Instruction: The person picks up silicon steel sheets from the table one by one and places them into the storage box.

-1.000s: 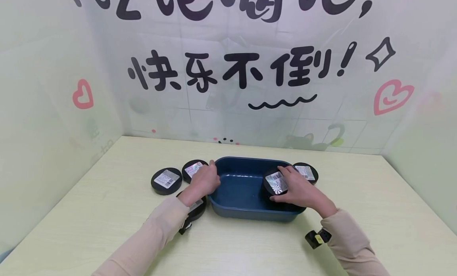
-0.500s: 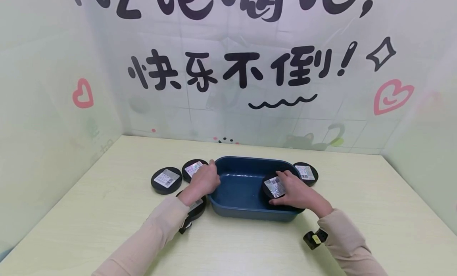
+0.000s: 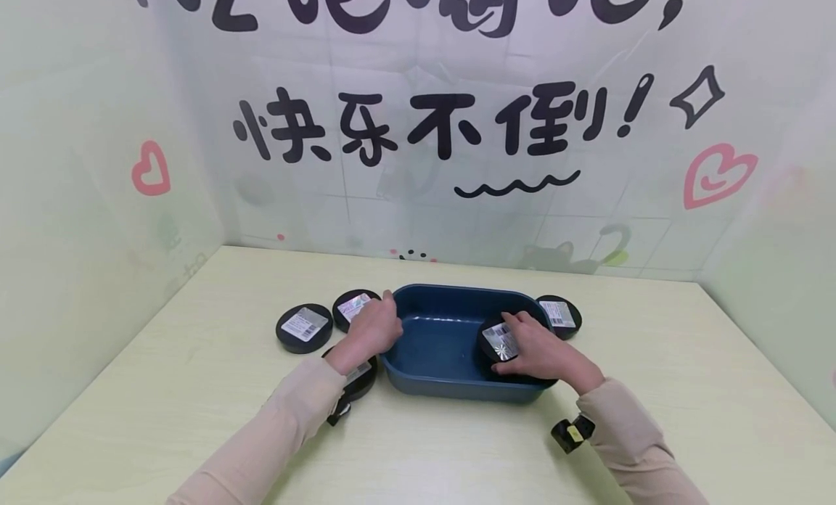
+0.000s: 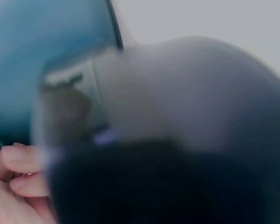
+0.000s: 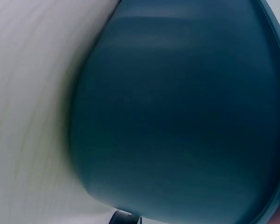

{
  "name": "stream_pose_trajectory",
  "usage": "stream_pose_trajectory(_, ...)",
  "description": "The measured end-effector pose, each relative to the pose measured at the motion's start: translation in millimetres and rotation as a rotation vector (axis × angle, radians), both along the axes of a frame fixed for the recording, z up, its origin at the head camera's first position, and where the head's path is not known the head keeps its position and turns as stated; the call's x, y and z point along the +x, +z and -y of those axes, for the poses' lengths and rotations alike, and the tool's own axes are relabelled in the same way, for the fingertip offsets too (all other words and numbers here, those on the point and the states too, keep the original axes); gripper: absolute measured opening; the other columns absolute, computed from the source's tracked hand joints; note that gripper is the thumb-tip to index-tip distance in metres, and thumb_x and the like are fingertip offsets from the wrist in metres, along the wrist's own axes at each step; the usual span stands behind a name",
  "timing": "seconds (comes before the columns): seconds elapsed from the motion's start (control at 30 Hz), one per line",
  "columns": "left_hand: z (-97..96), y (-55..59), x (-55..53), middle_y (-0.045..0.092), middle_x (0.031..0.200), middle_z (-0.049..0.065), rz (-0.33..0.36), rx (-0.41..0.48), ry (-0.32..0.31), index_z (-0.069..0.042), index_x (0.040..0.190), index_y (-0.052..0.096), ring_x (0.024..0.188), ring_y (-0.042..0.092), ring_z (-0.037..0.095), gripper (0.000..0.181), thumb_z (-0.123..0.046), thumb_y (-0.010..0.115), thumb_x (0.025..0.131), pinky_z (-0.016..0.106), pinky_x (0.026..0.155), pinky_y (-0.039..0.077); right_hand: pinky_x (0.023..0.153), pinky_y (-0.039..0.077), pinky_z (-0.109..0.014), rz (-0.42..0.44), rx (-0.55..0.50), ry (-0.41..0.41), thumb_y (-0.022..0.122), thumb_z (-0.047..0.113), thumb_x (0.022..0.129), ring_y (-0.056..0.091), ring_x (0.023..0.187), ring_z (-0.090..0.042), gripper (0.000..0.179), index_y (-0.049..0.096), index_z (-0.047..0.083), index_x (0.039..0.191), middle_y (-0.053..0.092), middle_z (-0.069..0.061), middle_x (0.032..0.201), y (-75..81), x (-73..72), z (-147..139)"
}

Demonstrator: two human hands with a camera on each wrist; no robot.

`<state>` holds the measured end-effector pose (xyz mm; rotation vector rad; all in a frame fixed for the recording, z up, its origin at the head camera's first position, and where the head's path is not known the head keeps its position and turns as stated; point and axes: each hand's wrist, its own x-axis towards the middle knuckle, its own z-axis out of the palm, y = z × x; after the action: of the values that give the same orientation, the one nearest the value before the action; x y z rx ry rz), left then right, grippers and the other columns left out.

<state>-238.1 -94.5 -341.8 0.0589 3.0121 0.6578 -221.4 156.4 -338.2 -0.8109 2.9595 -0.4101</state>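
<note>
Blue tub [image 3: 451,390], black discs [image 3: 304,329], pale table [image 3: 444,447], white printed wall [image 3: 405,218].
The tub: dark teal-blue, plain, pale glints on its inner floor; discs black with silver-white labels [image 3: 305,323], dark print on some, the one inside the tub showing a silver starburst, one at its left tinted pinkish. Plain beige sleeves [image 3: 261,432]; right wrist camera [image 3: 572,434] black with yellow patch. The table: cream-yellow, faint wood grain. The wall: fine grey gridding, bold black lettering [image 3: 444,128], black wavy line [image 3: 516,186], black-outlined star [image 3: 679,104], pink outline hearts [image 3: 139,175], pale grey-green cat [image 3: 548,257] with lime patch.

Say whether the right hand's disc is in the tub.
In: the disc shows inside the rim of the tub, gripped by the right hand.
</note>
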Motion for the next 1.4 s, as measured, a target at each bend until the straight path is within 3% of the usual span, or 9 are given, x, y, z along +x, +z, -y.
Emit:
stream_pose_trajectory(0.23,-0.2,0.1,-0.4,0.05,0.069,0.013,0.004,0.001,0.001,0.011,0.131,0.031,0.054,0.05,0.02,0.053,-0.008,0.049,0.085,0.025,0.042,0.037,0.084,0.04,-0.044,0.016,0.014,0.004,0.073,0.028,0.068,0.046,0.097,-0.033,0.08,0.037,-0.015,0.125,0.045,-0.028,0.111,-0.2,-1.3,0.2)
stream_pose_trajectory(0.53,-0.1,0.1,-0.7,0.05,0.07,0.013,0.006,-0.003,-0.002,0.011,0.131,0.03,0.055,0.05,0.02,0.053,-0.008,0.049,0.085,0.025,0.043,0.037,0.092,0.036,-0.048,0.078,0.019,-0.032,0.075,0.037,0.067,0.04,0.11,-0.038,0.091,0.031,-0.011,0.131,0.037,-0.031,0.124,1.4,-3.2,2.9)
stream_pose_trajectory(1.0,0.0,-1.2,0.2,0.054,0.081,0.018,-0.004,-0.013,0.014,0.01,0.13,0.033,0.061,0.051,0.022,0.052,-0.008,0.05,0.083,0.03,0.046,0.039,0.084,0.039,-0.045,0.047,0.022,-0.013,0.074,0.028,0.067,0.047,0.094,-0.032,0.083,0.035,-0.012,0.128,0.045,-0.026,0.109,-3.2,-7.5,3.5)
stream_pose_trajectory(1.4,-0.4,-0.1,-0.6,0.053,0.078,0.017,0.008,-0.008,0.016,0.009,0.132,0.03,0.058,0.051,0.022,0.054,-0.008,0.048,0.084,0.028,0.044,0.038,0.079,0.041,-0.044,0.034,0.018,-0.029,0.075,0.028,0.065,0.046,0.086,-0.028,0.081,0.038,-0.01,0.126,0.046,-0.023,0.103,-5.0,-12.8,3.1)
